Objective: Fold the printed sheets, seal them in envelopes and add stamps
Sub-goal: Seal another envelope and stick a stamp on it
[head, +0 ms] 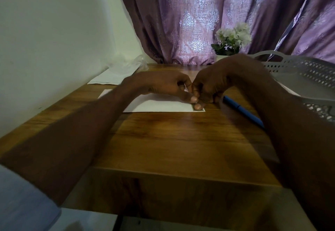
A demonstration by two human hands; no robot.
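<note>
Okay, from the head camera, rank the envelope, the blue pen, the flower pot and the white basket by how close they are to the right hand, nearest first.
From the right hand:
1. Envelope, under the fingertips, which press its near right corner.
2. Blue pen, just right of the hand on the table.
3. White basket, farther right.
4. Flower pot, behind at the curtain; it looks last, but only roughly.

Two bare forearms reach forward and converge over an envelope (159, 104). The left hand (163, 84) lies knuckles up across its right half, fingers curled, thumb tip down near the right corner. The right hand (215, 82) meets it there, fingers bunched, one fingertip (198, 106) pressing that corner. A pale sleeve covers the left upper arm.
</note>
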